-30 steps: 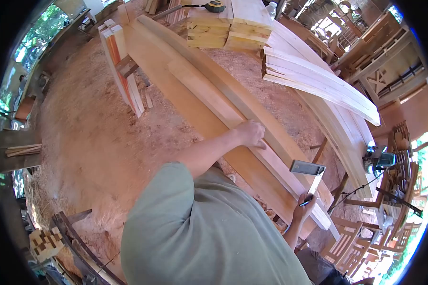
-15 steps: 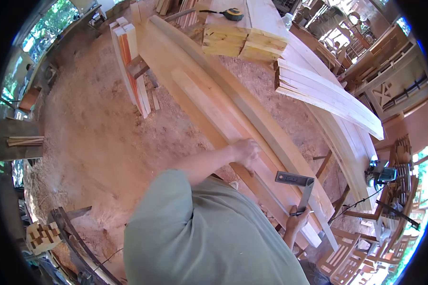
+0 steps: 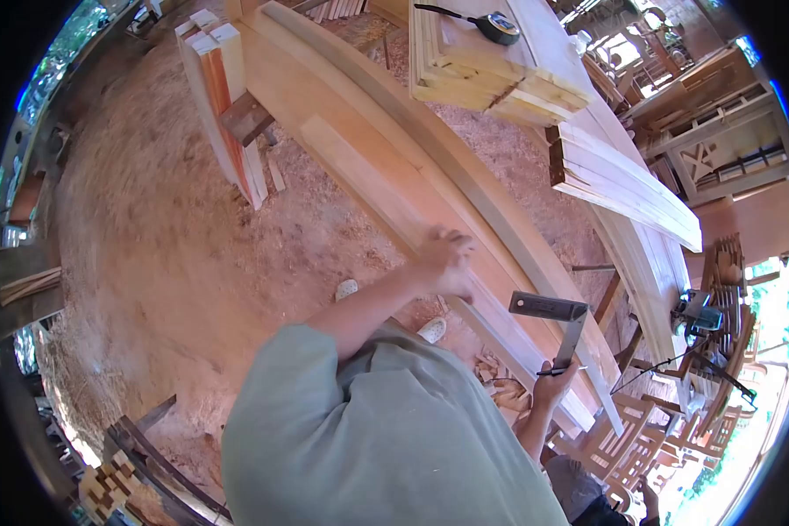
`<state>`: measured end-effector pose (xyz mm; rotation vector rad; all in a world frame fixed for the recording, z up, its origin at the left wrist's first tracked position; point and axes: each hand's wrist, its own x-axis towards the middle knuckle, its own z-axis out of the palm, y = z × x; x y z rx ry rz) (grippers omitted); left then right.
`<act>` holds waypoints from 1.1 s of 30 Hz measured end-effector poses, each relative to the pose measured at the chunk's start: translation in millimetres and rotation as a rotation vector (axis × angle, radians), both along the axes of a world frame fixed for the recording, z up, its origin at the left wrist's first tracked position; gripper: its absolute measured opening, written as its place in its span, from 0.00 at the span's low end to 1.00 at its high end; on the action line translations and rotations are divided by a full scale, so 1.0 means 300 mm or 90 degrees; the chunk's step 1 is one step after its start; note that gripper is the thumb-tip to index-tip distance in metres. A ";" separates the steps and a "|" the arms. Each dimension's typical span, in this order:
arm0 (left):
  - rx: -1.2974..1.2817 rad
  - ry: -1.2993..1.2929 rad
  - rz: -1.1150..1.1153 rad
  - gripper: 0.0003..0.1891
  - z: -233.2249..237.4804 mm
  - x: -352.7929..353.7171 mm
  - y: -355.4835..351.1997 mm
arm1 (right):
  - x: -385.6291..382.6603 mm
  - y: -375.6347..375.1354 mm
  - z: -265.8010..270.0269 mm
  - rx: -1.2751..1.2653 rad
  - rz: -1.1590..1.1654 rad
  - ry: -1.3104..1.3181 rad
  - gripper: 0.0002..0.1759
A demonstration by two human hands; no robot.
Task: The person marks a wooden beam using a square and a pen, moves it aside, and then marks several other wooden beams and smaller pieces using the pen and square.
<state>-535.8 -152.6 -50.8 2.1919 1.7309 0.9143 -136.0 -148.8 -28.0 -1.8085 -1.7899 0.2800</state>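
My left hand (image 3: 447, 261) rests on top of the thin plank (image 3: 368, 175). The plank lies on a wide board (image 3: 324, 96) and runs away from me. My left hand is blurry, so I cannot tell if its fingers hook over the plank's edge or just lie flat. My right hand (image 3: 552, 390) is closed tight on a metal square (image 3: 559, 320) and a dark pen (image 3: 552, 372), held up just beside the near end of the plank.

I think this is the lining-up part, with no mark made yet. To make a mark, the square must sit flat against the plank's edge, and my left hand must keep the wood from sliding.

My green shirt hides the near part of the boards. A tape measure (image 3: 498, 26) sits on a stack of boards (image 3: 500, 79) far off. The tool (image 3: 697, 311) at the right is too small to make out.
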 end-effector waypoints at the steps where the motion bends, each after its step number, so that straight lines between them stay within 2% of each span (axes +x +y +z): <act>1: -0.024 0.043 0.033 0.28 -0.027 -0.080 -0.017 | -0.033 0.000 -0.010 0.002 -0.004 -0.002 0.20; 2: -0.050 0.085 0.069 0.22 -0.052 -0.143 -0.022 | -0.063 -0.002 -0.020 -0.044 0.006 0.042 0.20; 3: -0.053 0.081 0.070 0.22 -0.073 -0.194 -0.007 | -0.091 -0.006 -0.028 -0.092 0.018 0.085 0.20; 4: -0.091 0.117 0.060 0.16 -0.092 -0.255 0.008 | -0.097 -0.006 -0.073 -0.102 0.037 0.131 0.21; 5: -0.129 0.154 0.050 0.10 -0.096 -0.295 0.009 | -0.112 -0.015 -0.060 -0.108 0.040 0.128 0.21; 8: -0.100 0.144 0.010 0.07 -0.062 -0.301 0.017 | -0.125 0.013 -0.017 -0.180 0.001 -0.008 0.23; 12: -0.070 0.140 0.048 0.06 -0.133 -0.283 0.027 | -0.174 0.052 0.062 -0.237 0.028 -0.046 0.22; 14: -0.053 0.106 0.077 0.07 -0.179 -0.273 0.044 | -0.116 0.104 0.002 -0.246 0.082 0.066 0.21; 16: -0.164 0.167 0.029 0.10 -0.045 -0.287 0.023 | -0.089 0.146 -0.047 -0.212 0.162 0.148 0.25; 17: -0.159 0.178 0.059 0.10 -0.030 -0.283 0.019 | -0.057 0.172 -0.090 -0.158 0.224 0.073 0.27; 19: -0.159 0.206 0.118 0.10 -0.040 -0.292 0.009 | 0.022 0.209 -0.184 -0.174 0.233 0.124 0.31; 21: -0.089 0.161 0.034 0.06 -0.094 -0.295 0.020 | 0.042 0.273 -0.264 -0.211 0.231 0.159 0.33; 25: -0.085 0.139 0.025 0.05 -0.122 -0.289 0.016 | 0.026 0.244 -0.183 -0.335 0.181 0.133 0.29; 27: -0.120 0.166 0.023 0.05 -0.077 -0.298 0.003 | 0.035 0.231 -0.186 -0.317 0.200 0.146 0.29; 31: -0.130 0.158 0.023 0.05 -0.091 -0.314 -0.013 | 0.045 0.212 -0.215 -0.272 0.244 0.171 0.28; 33: -0.183 0.118 0.027 0.10 -0.101 -0.299 -0.007 | 0.015 0.193 -0.174 -0.248 0.259 0.165 0.28</act>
